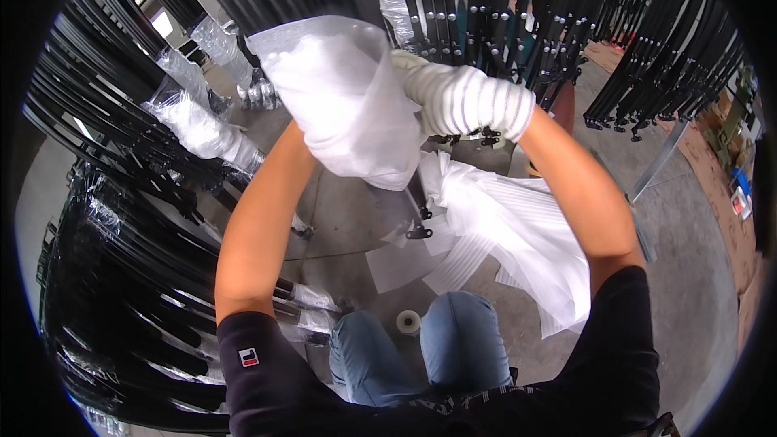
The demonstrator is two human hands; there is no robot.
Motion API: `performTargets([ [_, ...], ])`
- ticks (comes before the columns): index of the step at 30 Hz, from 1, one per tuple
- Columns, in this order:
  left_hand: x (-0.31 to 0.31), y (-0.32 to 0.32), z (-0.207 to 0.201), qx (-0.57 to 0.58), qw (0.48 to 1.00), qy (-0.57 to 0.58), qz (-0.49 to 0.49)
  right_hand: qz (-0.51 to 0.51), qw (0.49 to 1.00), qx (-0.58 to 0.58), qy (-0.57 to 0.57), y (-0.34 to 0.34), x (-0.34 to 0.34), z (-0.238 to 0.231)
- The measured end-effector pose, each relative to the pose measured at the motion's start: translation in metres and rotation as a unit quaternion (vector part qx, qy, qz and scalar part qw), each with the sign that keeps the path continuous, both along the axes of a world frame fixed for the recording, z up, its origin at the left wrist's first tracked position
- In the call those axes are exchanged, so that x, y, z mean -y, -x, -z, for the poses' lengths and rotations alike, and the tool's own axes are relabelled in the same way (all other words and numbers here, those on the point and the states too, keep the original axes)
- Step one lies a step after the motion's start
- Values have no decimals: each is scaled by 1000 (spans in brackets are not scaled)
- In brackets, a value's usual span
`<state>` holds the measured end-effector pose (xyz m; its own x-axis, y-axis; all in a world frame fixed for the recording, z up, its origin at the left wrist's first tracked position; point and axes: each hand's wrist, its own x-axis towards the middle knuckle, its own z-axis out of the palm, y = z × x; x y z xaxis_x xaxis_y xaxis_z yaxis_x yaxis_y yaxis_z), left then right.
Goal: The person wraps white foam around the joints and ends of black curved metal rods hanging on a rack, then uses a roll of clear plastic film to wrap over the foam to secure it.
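Note:
A crumpled white foam sheet (344, 101) is raised in front of me at the upper middle. My right hand (437, 93), in a knitted glove with grey stripes, is closed at the sheet's right edge; its fingertips are partly hidden. My left forearm (263, 210) reaches up behind the sheet, which covers my left hand, so its fingers do not show. Beneath the raised sheet, the end of a black metal part (418, 231) with small fittings shows. To its right, a heap of ribbed white foam sheets (522, 226) spreads over the floor near my right arm.
Bundles of black metal bars (105, 146) line the left, some ends wrapped in clear film (198, 125). More black bars (477, 12) stand at the back, and others (668, 48) at the right. A roll of tape (409, 322) lies between my knees. Brown cardboard (716, 194) covers the far-right floor.

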<state>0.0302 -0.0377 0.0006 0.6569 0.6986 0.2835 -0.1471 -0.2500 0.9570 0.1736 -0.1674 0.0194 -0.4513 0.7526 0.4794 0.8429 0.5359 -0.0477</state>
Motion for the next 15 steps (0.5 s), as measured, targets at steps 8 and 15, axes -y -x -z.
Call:
performTargets([
  [8, 7, 21, 3, -12, 1000, -1, 26, 67, 956, -148, 244, -37, 44, -8],
  [15, 57, 45, 48, 193, 980, 8, 49, 13, 925, -350, 147, -19, 89, 23],
])
